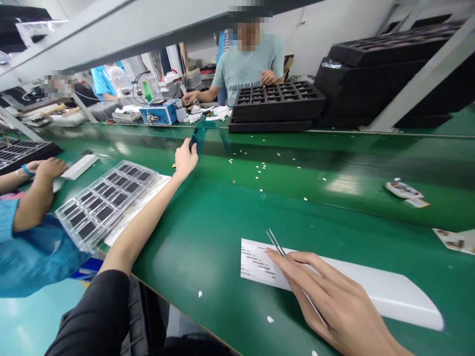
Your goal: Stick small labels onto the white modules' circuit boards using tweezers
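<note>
My left hand [185,159] reaches out over the far part of the green bench. Its fingers are closed on a small dark flat piece [193,144] with a see-through teal film [205,132], blurred by motion. My right hand [334,296] grips metal tweezers [276,242], their tips apart with nothing visible between them. Under that hand lies a white label sheet [256,263] with rows of small printed text, its far end curling up at the right. Left of my forearm a clear plastic tray [107,200] holds several dark rectangular pieces.
Small white scraps [261,168] dot the green bench [208,217]. Black compartment trays [276,101] stand across from me, with a co-worker [256,64] behind. Another person's arms [40,183] rest at the left. A white oval object [403,190] lies at the right.
</note>
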A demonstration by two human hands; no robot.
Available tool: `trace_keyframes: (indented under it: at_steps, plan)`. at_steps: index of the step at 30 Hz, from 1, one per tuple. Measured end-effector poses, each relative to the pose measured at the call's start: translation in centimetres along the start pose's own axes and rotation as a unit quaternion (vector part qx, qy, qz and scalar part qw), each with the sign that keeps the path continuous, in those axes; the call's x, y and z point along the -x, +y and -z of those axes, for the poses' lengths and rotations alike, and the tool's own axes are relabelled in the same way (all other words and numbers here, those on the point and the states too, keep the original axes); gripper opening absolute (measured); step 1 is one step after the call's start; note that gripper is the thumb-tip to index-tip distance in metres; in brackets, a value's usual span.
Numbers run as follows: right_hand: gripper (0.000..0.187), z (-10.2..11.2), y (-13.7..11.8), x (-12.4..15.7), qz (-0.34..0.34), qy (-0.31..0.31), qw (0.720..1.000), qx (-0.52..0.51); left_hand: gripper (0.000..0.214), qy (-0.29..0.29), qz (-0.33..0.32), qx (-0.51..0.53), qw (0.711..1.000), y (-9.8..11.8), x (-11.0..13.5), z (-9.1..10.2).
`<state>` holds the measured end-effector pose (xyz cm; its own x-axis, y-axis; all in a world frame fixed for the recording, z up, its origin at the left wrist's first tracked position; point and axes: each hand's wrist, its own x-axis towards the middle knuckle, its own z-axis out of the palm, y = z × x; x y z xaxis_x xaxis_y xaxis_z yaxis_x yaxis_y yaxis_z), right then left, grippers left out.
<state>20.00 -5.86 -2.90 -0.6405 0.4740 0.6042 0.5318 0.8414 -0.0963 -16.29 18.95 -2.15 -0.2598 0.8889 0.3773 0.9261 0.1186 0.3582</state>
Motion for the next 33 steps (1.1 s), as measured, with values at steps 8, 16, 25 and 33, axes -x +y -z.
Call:
trace_keyframes:
  at_steps: [8,16,25,33]
  plan:
    - [0.074,-0.2,0.1,0.2,0.009,-0.001,1.000,0.009,0.029,-0.032,0.005,-0.013,0.999,-0.7,-0.3,-0.6]
    - [0.071,-0.3,0.1,0.5,0.005,0.001,1.000,0.008,0.026,-0.074,-0.006,-0.033,0.997,-0.1,0.1,-0.4]
    - [0.073,-0.3,0.1,0.4,0.013,-0.006,1.000,0.015,0.031,-0.118,-0.013,-0.047,0.992,0.0,0.2,0.6]
    - [0.065,-0.3,0.2,0.4,0.017,-0.004,1.000,0.010,0.029,-0.127,0.026,0.008,0.992,0.1,0.0,0.5]
